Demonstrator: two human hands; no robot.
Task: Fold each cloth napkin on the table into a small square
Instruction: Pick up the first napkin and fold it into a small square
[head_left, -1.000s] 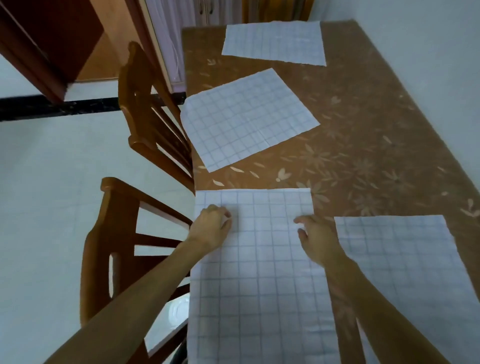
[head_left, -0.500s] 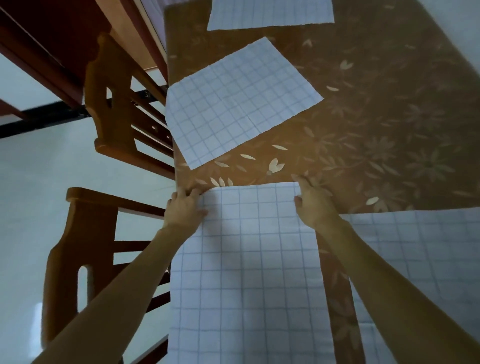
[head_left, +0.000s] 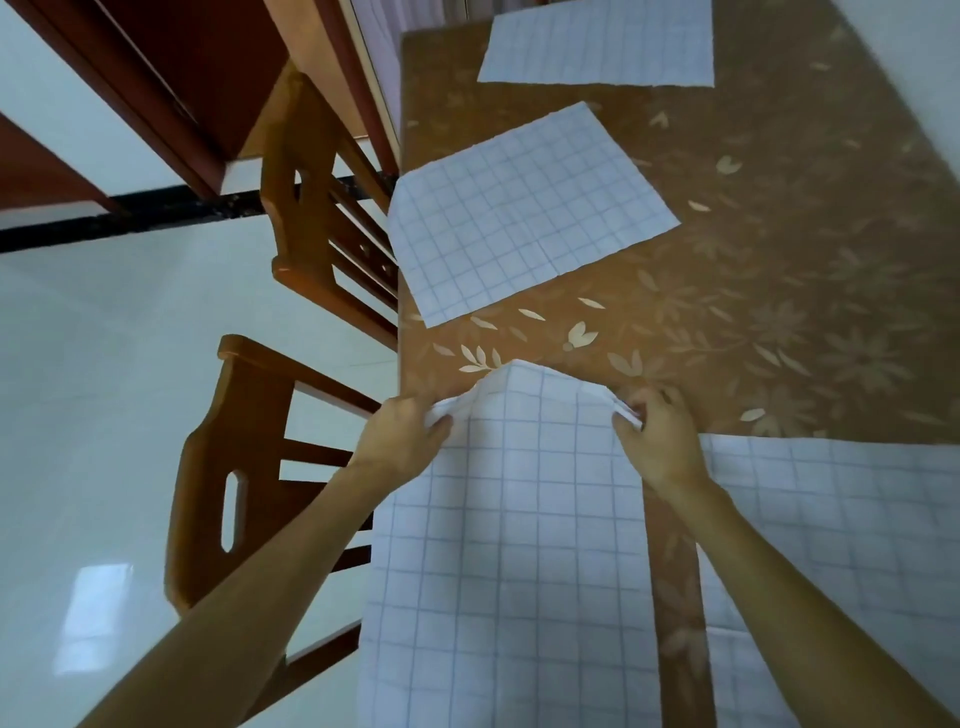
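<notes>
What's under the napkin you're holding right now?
The napkin lies on the brown floral table; its far edge is lifted, pinched by the left hand and right hand. Whatever lies beneath is covered.

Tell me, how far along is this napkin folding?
Barely begun: no small folded square is in view. In hand: the left hand and right hand pinch the far corners of the nearest napkin, lifting that edge off the table. Left to do: this one, plus three lying flat, the right napkin, the tilted napkin and the far napkin.
</notes>
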